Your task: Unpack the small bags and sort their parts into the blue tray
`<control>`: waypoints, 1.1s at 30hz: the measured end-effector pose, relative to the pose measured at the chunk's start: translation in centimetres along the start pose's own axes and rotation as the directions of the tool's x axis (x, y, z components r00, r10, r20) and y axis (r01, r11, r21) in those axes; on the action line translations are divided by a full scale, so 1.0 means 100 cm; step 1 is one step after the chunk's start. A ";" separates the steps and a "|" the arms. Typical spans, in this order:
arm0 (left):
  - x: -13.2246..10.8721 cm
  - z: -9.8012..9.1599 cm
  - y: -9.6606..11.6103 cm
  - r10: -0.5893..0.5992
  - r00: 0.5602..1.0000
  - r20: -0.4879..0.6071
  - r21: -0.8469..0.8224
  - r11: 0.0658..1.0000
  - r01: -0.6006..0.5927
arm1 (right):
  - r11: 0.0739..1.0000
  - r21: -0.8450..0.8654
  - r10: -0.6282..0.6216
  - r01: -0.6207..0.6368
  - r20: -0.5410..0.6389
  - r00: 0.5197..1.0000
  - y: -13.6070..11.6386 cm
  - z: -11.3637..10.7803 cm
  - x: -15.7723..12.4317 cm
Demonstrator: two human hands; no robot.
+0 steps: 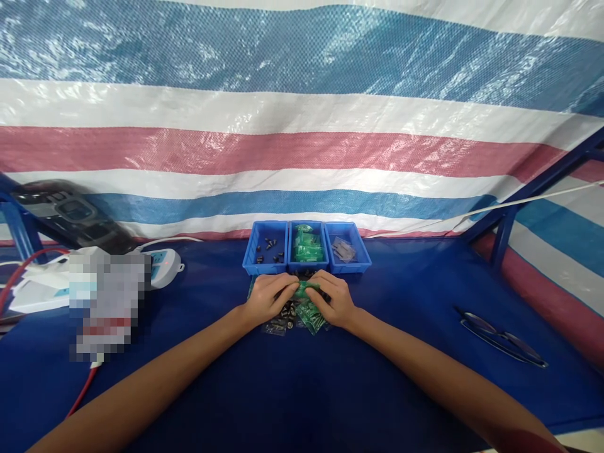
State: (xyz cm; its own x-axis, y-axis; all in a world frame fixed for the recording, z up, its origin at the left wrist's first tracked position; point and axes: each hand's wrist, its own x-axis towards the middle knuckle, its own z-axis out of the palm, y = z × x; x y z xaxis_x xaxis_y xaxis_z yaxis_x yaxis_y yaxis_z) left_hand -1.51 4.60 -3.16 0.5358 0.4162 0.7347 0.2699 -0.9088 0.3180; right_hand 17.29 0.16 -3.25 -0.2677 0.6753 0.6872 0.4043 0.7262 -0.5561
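Observation:
My left hand [270, 298] and my right hand [333, 298] meet over the middle of the blue table, fingers closed on the two ends of a small green packet [302, 289]. Beneath them lie dark screw-like parts [289, 314] and more green packets [312, 316]. Just beyond my hands three blue bins stand side by side. A few dark parts are in the left bin [251, 250], a stack of green packets fills the middle bin [307, 225], and clear packets lie in the right bin [362, 255].
Eyeglasses [503, 338] lie on the right of the blue table [406, 390]. At the left are a white power strip [165, 268], a blurred-out object [111, 305], red cables and a black item [78, 211]. A striped sheet [302, 113] hangs behind, beside blue frame bars.

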 end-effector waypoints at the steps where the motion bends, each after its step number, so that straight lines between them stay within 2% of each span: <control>1: 0.000 0.000 0.000 0.002 1.000 0.002 0.005 1.000 -0.002 | 1.000 -0.003 0.000 0.000 -0.001 1.000 0.000 0.001 -0.001; 4: 0.000 -0.001 0.001 -0.024 1.000 0.004 0.009 1.000 0.023 | 1.000 -0.023 -0.008 0.007 -0.040 0.999 0.001 0.002 -0.003; 8: -0.001 0.000 0.001 -0.146 0.989 -0.017 -0.040 0.989 0.145 | 0.998 -0.055 -0.015 0.006 -0.178 0.984 0.001 0.003 -0.002; 11: -0.001 0.003 0.000 -0.226 0.971 -0.074 -0.064 0.973 0.222 | 0.998 -0.039 0.030 -0.042 -0.252 0.967 0.001 0.000 0.005; 14: 0.000 0.004 0.001 -0.287 0.949 -0.132 -0.046 0.958 0.283 | 0.993 -0.036 0.094 -0.108 -0.277 0.956 0.003 -0.008 0.014; 19: 0.005 0.001 0.003 -0.282 0.955 -0.092 0.026 0.958 0.286 | 0.982 -0.088 0.140 -0.165 -0.238 0.961 0.014 -0.021 0.027; 23: 0.008 0.001 0.004 -0.213 0.975 -0.069 0.056 0.975 0.217 | 0.972 -0.188 0.111 -0.142 -0.163 0.980 0.022 -0.027 0.033; 28: 0.008 0.001 0.004 -0.206 0.976 -0.071 0.071 0.975 0.211 | 0.932 -0.351 0.084 -0.094 -0.042 0.996 0.024 -0.027 0.035; 33: 0.007 0.001 0.003 -0.204 0.977 -0.062 0.058 0.977 0.207 | 0.899 -0.434 0.040 -0.059 -0.054 0.998 0.022 -0.027 0.034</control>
State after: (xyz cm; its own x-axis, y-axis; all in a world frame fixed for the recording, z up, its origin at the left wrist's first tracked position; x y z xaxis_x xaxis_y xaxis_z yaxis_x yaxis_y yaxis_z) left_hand -0.93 4.62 -2.62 0.4189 0.5900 0.6902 0.4211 -0.7997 0.4280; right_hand 19.65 3.71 -0.85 -0.2042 0.6958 0.6886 0.7587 0.5570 -0.3378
